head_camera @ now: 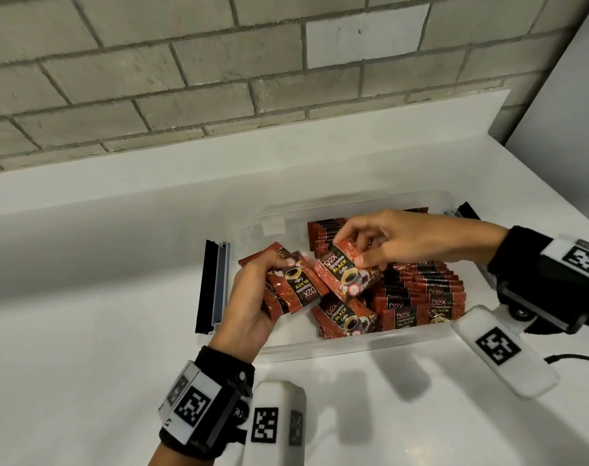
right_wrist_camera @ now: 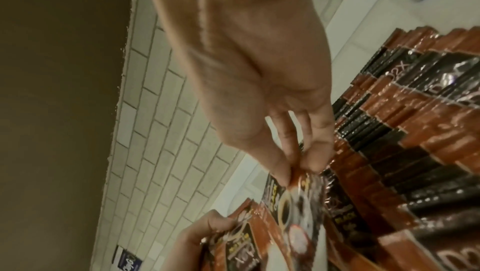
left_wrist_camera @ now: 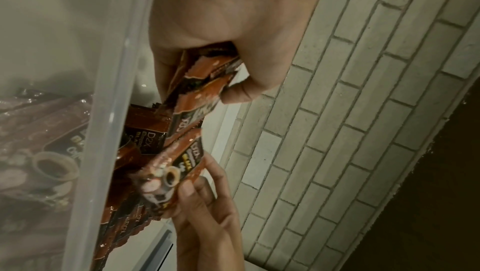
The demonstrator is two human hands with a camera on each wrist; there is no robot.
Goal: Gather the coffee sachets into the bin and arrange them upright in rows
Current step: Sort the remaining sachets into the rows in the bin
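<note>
On the white desk [head_camera: 84,331] sits a clear plastic bin [head_camera: 353,343] with red-and-black coffee sachets in it. Along its right side they stand upright in packed rows [head_camera: 421,290], with another row [head_camera: 323,233] at the back; a few loose sachets [head_camera: 345,319] lie flat near the front wall. The left hand [head_camera: 249,307] reaches in over the bin's left end, fingers curled round a small bundle of sachets [head_camera: 294,287] (printed side up). The right hand [head_camera: 397,240] comes from the right above the rows, thumb and fingertips pinching a single sachet [head_camera: 343,269] by its top edge, tilted just beside the bundle. Behind the desk rises a grey brick wall [head_camera: 219,79].
</note>
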